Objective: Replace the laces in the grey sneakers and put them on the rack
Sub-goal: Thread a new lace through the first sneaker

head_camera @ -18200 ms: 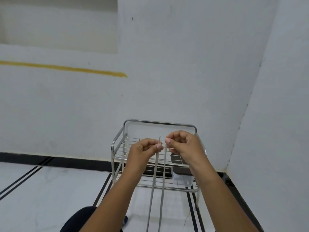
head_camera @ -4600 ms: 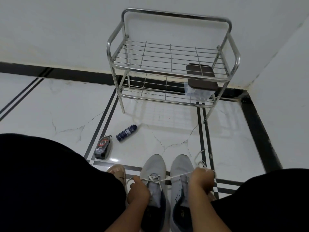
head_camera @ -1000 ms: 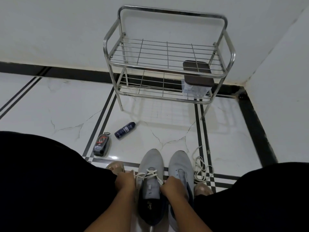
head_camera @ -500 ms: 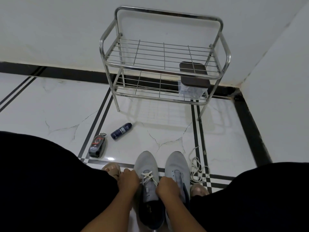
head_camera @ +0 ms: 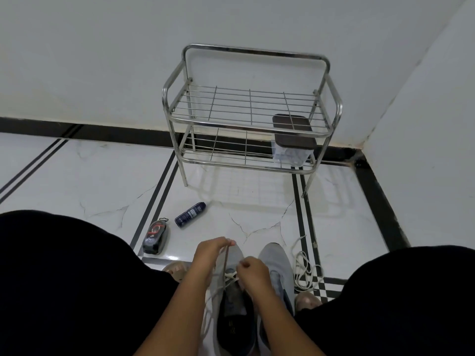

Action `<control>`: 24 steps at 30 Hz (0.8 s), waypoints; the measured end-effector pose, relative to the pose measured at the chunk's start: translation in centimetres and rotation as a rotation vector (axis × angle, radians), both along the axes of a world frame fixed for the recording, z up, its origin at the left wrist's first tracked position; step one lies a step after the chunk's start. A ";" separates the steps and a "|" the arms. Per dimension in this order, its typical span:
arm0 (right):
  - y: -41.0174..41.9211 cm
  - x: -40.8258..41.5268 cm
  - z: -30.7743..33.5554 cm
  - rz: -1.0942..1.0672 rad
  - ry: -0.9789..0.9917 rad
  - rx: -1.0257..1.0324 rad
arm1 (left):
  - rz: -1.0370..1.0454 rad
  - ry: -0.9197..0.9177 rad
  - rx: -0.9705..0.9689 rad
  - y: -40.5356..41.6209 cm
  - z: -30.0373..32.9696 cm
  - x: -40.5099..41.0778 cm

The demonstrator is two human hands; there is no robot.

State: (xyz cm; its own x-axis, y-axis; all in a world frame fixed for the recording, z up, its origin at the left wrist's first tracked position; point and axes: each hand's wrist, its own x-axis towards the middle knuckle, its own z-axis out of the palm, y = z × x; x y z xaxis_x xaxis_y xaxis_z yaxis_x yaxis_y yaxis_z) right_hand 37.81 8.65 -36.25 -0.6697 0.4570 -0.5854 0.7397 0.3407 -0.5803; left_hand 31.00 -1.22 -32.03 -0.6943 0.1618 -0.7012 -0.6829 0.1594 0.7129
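While the left hand [head_camera: 209, 255] pinches one end of the white lace [head_camera: 229, 274] and draws it up toward 12 o'clock, the right hand [head_camera: 253, 272] pinches the other end at the eyelets of the left grey sneaker [head_camera: 232, 304]. Both grips are narrow fingertip pinches on the lace. To do this step well, pull both ends to equal length, keep the flat lace untwisted, and seat each crossing snug before advancing to the next eyelet pair.

Beside it at 3 o'clock, the right grey sneaker [head_camera: 276, 263] touches the first; whether it is laced cannot be told. A loose lace [head_camera: 304, 269] lies coiled on the floor just to its right.

At 12 o'clock, well apart, stands the rack [head_camera: 252, 111]: polished tubular steel with two wire-grid shelves. The sneakers are soft fabric with dark linings. The floor [head_camera: 102, 181] is glossy white marble tile with black inlay lines and hairline cracks.
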 end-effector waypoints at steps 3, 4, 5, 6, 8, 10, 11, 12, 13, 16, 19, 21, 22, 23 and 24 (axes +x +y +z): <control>0.1 -1.5 2.8 -0.271 0.154 -0.353 | 0.007 0.084 0.112 0.3 1.7 -0.1; 0.2 -1.6 3.6 -0.307 0.169 -0.427 | 0.017 0.106 0.128 0.3 1.7 -0.1; 0.1 -1.6 4.0 -0.296 0.188 -0.486 | 0.017 0.120 0.138 0.3 1.6 0.0; 0.0 -1.5 4.2 -0.273 0.214 -0.533 | 0.012 0.127 0.140 0.3 1.6 0.1; -0.2 -1.0 4.3 -0.229 0.247 -0.579 | 0.019 0.132 0.134 0.4 1.4 0.2; -0.1 -1.0 4.1 -0.232 0.277 -0.573 | 0.076 0.135 0.117 0.4 0.9 0.1; 0.0 -1.0 4.1 -0.240 0.295 -0.554 | 0.123 0.122 0.129 0.3 0.9 0.1; 0.2 -1.1 4.1 -0.245 0.311 -0.526 | 0.163 0.128 0.124 0.1 0.7 0.0; 0.4 -1.1 4.1 -0.224 0.314 -0.458 | 0.203 0.138 0.115 0.1 0.7 0.0; 1.2 -0.8 3.7 0.011 0.281 -0.061 | 0.297 0.153 0.060 -0.2 0.0 -0.2; 2.4 -0.6 3.4 0.245 0.198 0.319 | 0.501 0.089 0.073 -0.9 -0.6 -0.6; 3.6 -0.3 3.2 0.267 0.126 0.437 | 0.652 0.053 0.070 -1.6 -0.8 -0.8; 4.3 -0.1 3.0 0.234 0.093 0.455 | 0.725 0.023 0.059 -1.9 -1.0 -0.7; 4.8 0.0 2.8 0.183 0.062 0.463 | 0.784 -0.007 0.048 -2.1 -1.2 -0.7; 5.4 0.1 2.7 0.121 0.034 0.461 | 0.861 -0.048 0.057 -2.4 -1.6 -0.9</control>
